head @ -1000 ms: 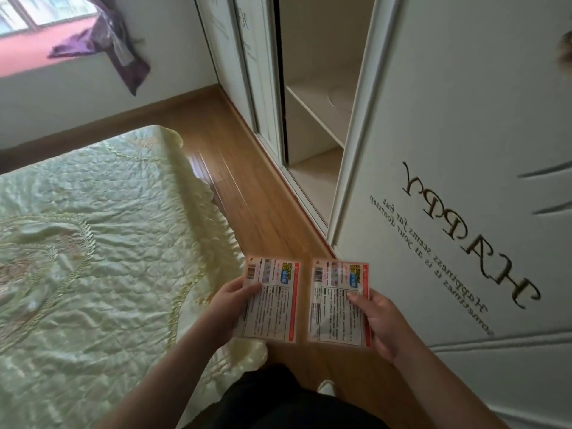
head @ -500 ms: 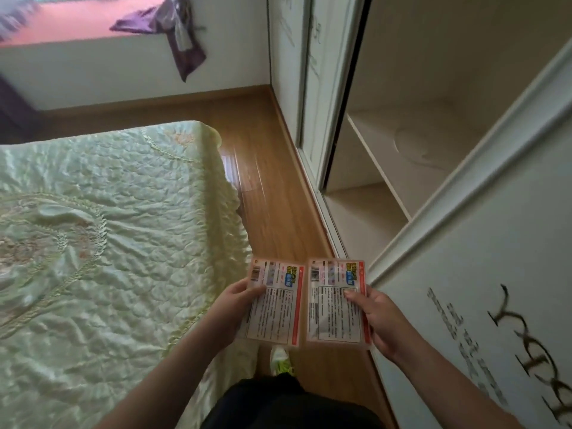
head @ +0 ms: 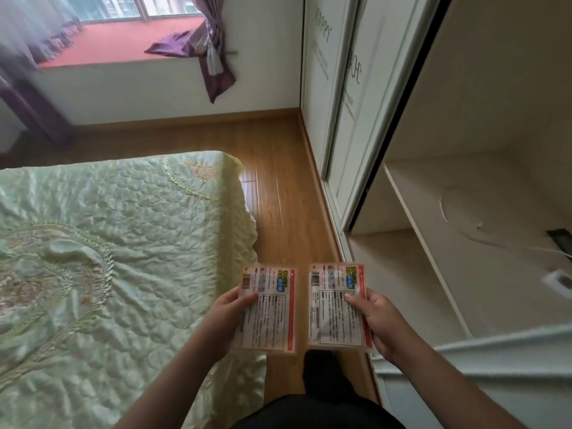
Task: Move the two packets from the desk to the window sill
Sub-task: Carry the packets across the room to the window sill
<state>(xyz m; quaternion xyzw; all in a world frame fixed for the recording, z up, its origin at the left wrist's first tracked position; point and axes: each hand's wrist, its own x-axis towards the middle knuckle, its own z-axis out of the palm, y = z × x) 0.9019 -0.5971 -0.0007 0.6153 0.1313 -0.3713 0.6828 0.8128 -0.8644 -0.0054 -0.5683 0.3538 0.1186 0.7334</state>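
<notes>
I hold one packet in each of my hands, both out in front of me above the floor [head: 278,168]. My left hand [head: 227,320] grips the left packet [head: 272,308] by its left edge, thumb laid over the printed face and the other fingers behind it. My right hand [head: 379,323] grips the right packet [head: 335,308] by its right edge in the same way, thumb on top. The two packets hang side by side, just apart, with a thin strip of floor showing between them. Both show the same face: a barcode at the top left, a bright coloured label at the top right, a block of small print below, and a red band down the right side. The print is too small for me to read. The bed [head: 108,258], under a pale green quilted cover, lies to my left, and the left packet hangs just past its near corner. The wardrobe [head: 464,150] stands open on my right, its pale shelf [head: 448,193] level with my right hand and well beyond it. The sill [head: 123,41], a red ledge under the window, lies ahead at the far wall, well apart from both packets. A purple curtain [head: 213,57] hangs at its right end, with a fold of it spread on the ledge. My dark trousers show at the bottom between my forearms.
</notes>
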